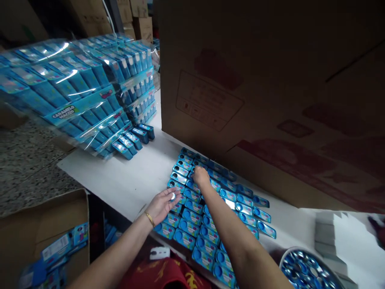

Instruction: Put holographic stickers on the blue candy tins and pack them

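Several small blue boxes [192,218] lie in tight rows on a white table [141,176]. My left hand [162,204], a gold bracelet on its wrist, rests flat on the left edge of the rows with fingers stretched out, open; a small round silver thing shows by its fingertips. My right hand [200,176] reaches to the far rows with fingers curled down on the boxes there; what they hold, if anything, is hidden.
Shrink-wrapped stacks of blue boxes [75,92] stand at the back left. A big cardboard carton [270,80] fills the right. An open carton with blue packs [45,241] sits lower left. A round tray of blue discs [306,271] is lower right.
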### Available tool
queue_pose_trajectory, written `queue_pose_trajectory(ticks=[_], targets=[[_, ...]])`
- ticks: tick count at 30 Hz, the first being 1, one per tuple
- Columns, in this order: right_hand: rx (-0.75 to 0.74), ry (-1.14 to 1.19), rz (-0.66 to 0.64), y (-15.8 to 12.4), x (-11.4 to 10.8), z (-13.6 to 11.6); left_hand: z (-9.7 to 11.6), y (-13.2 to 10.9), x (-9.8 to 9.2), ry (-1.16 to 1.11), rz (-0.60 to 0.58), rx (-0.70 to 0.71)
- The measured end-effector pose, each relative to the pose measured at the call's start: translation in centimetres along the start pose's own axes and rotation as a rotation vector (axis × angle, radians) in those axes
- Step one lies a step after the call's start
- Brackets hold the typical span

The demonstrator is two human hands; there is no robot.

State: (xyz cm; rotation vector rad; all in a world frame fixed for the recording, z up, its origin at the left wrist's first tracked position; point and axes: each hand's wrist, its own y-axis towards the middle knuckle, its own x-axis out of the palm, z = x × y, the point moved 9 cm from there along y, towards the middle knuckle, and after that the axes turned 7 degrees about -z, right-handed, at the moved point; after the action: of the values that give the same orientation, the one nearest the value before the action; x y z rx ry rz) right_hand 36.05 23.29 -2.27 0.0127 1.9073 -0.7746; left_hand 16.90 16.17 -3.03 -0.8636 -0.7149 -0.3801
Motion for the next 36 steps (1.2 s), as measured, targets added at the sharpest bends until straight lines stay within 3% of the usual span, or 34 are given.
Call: queue_pose_trajectory(ticks=[6, 11, 14, 17, 20, 23, 28, 32, 36], targets=[[0.09, -0.071, -0.127, 2.1, 0.8, 0.3, 1.0, -0.1, -0.1, 0.027, 0.026, 0.046], [0.042, -0.079, -0.064, -0.3, 0.0, -0.3, 1.1, -0.1, -0.6, -0.058, 0.076, 0.052], [-0.218, 0.089, 0.023, -4.0, 0.8, -2.7, 0.9, 0.0, -1.0, -0.084, 0.102, 0.07], [-0.615, 0.363, -0.042, -8.2, 2.7, -6.0, 0.6, 0.5, -0.8, -0.036, 0.06, 0.094], [-0.702, 0.523, -0.122, -9.6, 4.0, -6.4, 0.0, 1.0, -0.6, 0.019, 0.033, 0.07], [-0.592, 0.604, -0.149, -7.9, 3.7, -4.6, -0.1, 1.1, -1.0, 0.042, 0.064, 0.048], [-0.177, 0.37, -0.026, -2.1, 0.3, 0.5, 0.5, 0.5, -1.9, 0.04, 0.104, 0.057], [-0.084, 0.193, 0.004, 1.4, -1.5, 0.9, 0.9, -0.3, -2.6, 0.02, 0.125, 0.057], [0.029, 0.018, -0.039, 3.5, -1.4, 0.7, 1.3, -0.6, -3.0, 0.017, 0.152, 0.047]])
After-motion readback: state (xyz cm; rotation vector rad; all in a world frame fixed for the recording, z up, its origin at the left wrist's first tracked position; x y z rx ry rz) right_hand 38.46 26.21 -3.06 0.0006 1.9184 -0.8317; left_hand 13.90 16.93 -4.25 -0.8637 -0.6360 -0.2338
